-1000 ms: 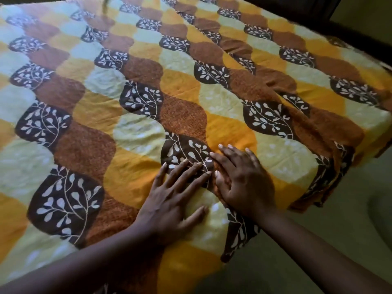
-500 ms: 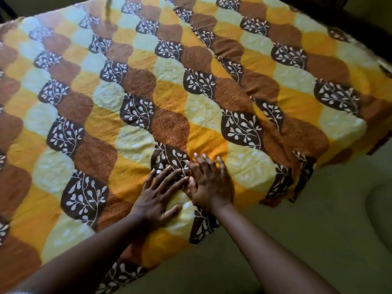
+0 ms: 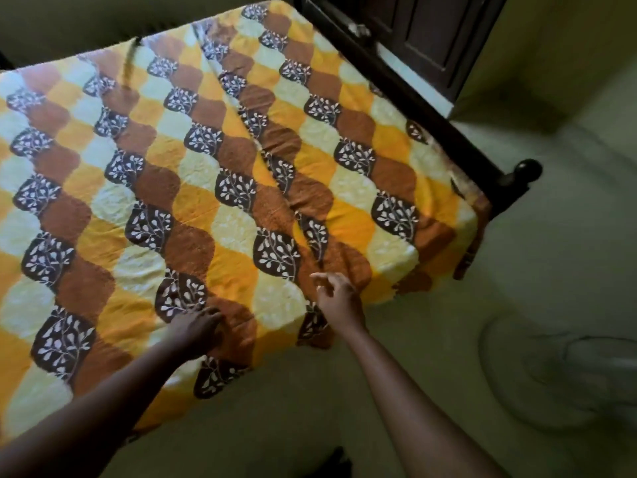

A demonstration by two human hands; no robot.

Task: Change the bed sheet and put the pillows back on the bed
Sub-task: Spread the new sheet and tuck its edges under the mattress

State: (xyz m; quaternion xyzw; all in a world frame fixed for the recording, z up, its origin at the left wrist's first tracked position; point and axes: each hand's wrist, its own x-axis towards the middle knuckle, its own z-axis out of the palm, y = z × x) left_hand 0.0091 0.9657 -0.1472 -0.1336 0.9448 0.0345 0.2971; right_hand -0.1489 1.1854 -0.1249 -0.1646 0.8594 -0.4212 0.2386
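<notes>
Across the bed from the left edge of view, the sheet [image 3: 103,208] lies spread flat over the mattress, its near hem hanging a little over the near side. It looks like thin, soft cotton: light, limp, quick to crease, and probably easy to slide by a flat palm or lift by a pinch at the hem.

At the near edge the left hand [image 3: 198,331] rests on the cloth with its fingers [image 3: 215,317] bent and bunched together. Blur hides whether they pinch a fold or only press.

Further right, a long ridge [image 3: 275,160] runs from the far side to the near edge, the one clear wrinkle left to smooth. The near hem on either side of it seems the best place to take hold.

Just right of the ridge's near end, the right hand [image 3: 339,300] hovers over the hem, fingers loosely curled and apart, holding nothing.

On the right the sheet's corner [image 3: 465,263] droops beside a dark wooden frame [image 3: 448,132] with a knobbed post [image 3: 525,172]. A dark cupboard [image 3: 431,32] stands just beyond, which may crowd any tucking on that side. On the floor [image 3: 517,270] lies a pale round thing [image 3: 586,367], too blurred to name. No pillows show.
</notes>
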